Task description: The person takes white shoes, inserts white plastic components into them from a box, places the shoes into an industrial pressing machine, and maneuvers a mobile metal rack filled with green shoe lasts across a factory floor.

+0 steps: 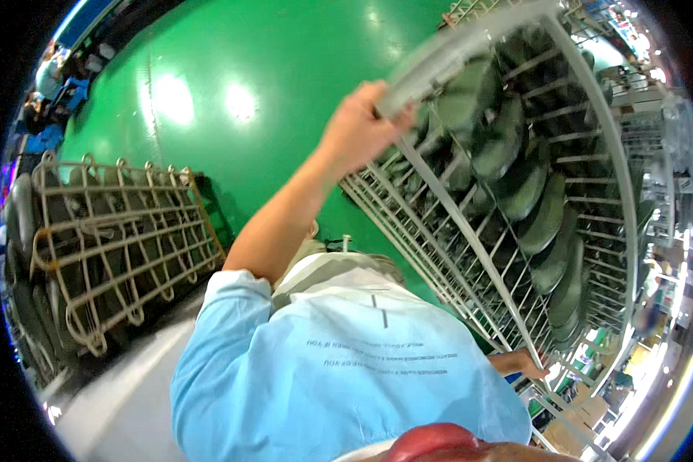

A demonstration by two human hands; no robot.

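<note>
A tall grey metal rack cart (485, 254) with wire shelves stands along my right side. It carries rows of dark green, rounded, shoe-like pieces (525, 185). My left hand (366, 123) reaches forward across my body, its fingers wrapped round the rack's end rail (439, 65) near a corner; that rail is smeared by motion. Farther back, close to my right hip, my right hand (522, 363) lies at the rack's near rail, with its fingers curled over the bar and partly hidden. My light blue shirt (346, 362) hides most of the right arm.
On the left stands another wire rack (131, 239), filled with similar dark pieces. Shiny green floor (246, 61) stretches ahead between the racks. People (50, 81) are at the far left edge. Cardboard boxes (581, 416) and more shelving (658, 154) lie beyond the cart.
</note>
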